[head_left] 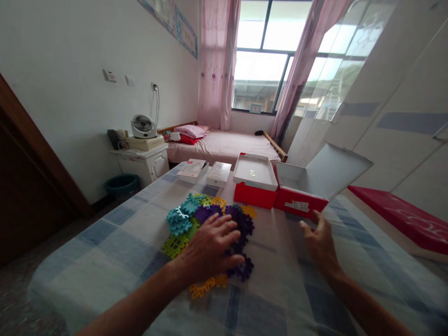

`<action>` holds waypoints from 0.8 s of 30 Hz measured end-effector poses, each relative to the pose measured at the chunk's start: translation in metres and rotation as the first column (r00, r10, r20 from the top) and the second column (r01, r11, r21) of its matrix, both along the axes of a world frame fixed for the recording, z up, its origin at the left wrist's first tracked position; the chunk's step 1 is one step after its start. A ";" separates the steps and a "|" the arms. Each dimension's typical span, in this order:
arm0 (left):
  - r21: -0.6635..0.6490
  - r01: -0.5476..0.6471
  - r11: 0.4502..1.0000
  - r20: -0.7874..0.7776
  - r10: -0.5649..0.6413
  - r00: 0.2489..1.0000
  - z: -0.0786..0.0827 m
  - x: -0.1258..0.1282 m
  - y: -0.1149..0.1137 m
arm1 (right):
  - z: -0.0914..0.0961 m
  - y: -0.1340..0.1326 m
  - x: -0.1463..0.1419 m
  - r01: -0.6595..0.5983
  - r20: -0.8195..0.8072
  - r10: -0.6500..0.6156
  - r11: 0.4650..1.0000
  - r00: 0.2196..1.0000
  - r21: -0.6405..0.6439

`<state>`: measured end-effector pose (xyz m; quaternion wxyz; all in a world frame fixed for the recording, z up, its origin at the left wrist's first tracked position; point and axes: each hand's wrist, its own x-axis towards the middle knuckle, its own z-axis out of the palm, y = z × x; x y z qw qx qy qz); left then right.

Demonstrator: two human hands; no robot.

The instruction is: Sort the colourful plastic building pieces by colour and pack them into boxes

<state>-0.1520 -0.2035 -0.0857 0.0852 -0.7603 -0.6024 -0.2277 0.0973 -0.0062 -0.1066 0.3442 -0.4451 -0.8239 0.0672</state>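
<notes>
plastic pieces (203,213) on checked tablecloth (276,270); bed (238,143), window (259,70) beyond.

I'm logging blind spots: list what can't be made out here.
All in the head view:
Pieces under the left hand: covered by it.
Print on the label: too small, blurred.
Inside of the open box: partly behind its front.
Whether the right hand touches that box: fingertip overlaps its edge.

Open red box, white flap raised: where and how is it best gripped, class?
Probably pinch its near wall, right hand coming from the near side: that edge is exposed, while the raised flap leans out rightward and another red box crowds the left.
</notes>
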 end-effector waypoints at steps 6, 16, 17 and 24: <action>0.080 -0.578 0.812 0.076 0.573 0.816 -0.002 -0.080 0.009 | 0.006 -0.108 -0.039 -0.302 0.106 0.397 0.821 0.912 -0.485; -0.125 -0.577 0.807 0.310 0.584 0.750 -0.041 -0.109 0.007 | 0.004 -0.114 -0.133 -0.618 -0.271 0.556 0.720 0.786 -0.316; -0.104 -0.584 0.805 0.309 0.584 0.750 -0.041 -0.110 0.007 | 0.008 -0.111 -0.136 -0.600 -0.259 0.544 0.751 0.799 -0.276; 0.175 -0.571 0.802 0.236 0.529 0.815 -0.044 -0.132 -0.001 | 0.014 -0.070 -0.090 -0.318 -0.154 0.294 0.934 0.943 -0.162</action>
